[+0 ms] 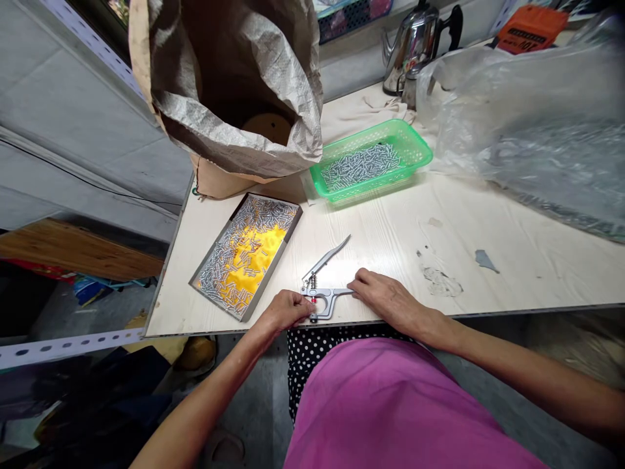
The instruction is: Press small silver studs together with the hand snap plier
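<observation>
Grey snap pliers (332,296) lie at the table's front edge, their two handles spread wide apart, with a spring and a small red part by the jaws. My right hand (388,296) has its fingers closed on the end of the lower handle. At the jaw end, my left hand (288,309) is pinched shut against the head of the pliers; whatever small thing its fingertips hold is hidden. Left of the pliers, a shallow metal tray (269,279) with a yellow bottom carries many small silver metal pins (215,277).
Behind stands a green plastic basket (374,185) of similar silver pins. A large open paper sack (224,156) rises at the back left. A clear plastic bag (537,130) covers the right rear, near a steel kettle (413,45) and an orange box (530,29).
</observation>
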Motion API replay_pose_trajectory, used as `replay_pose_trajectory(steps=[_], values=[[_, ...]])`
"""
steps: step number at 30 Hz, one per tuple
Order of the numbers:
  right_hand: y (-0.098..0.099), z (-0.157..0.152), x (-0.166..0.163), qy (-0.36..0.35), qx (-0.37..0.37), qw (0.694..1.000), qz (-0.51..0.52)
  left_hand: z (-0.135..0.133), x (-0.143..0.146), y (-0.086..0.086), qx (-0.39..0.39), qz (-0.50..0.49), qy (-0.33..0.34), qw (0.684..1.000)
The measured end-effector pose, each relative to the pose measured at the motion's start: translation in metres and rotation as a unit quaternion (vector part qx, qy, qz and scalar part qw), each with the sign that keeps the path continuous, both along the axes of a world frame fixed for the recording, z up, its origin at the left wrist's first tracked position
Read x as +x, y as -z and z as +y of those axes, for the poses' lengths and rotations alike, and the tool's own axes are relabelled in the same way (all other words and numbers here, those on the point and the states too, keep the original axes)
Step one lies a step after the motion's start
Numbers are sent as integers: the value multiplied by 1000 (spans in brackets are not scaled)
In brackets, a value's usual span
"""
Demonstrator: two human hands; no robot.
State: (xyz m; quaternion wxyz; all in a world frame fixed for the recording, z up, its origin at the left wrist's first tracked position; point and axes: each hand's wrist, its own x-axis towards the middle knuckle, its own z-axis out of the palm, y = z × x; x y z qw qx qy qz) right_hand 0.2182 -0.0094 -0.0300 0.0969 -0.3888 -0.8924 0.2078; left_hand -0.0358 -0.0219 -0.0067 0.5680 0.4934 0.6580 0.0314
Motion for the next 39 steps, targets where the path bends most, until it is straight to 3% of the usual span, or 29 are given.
replay_pose_trajectory(steps=[3,7,14,28,31,34,39], values=[[-5,5,4,-6,-5,1000,16,-2,1,0,-14,-1,-10,1000],[-8,27,10,-19,53,998,35,-7,3,0,-18,4,-32,999],[5,68,3,-117,68,990,-44,-11,4,2,-16,9,-52,998],[-7,58,-3,-83,76,992,-60,-12,7,-1,-21,39,-47,998],[-8,55,-1,-84,55,993,-57,-19,10,-9,86,151,15,985],[-10,52,1,-84,46,995,-38,-28,21,-19,270,251,94,925],[-10,49,-1,-77,36,996,-38,-16,49,-8,414,228,247,846]])
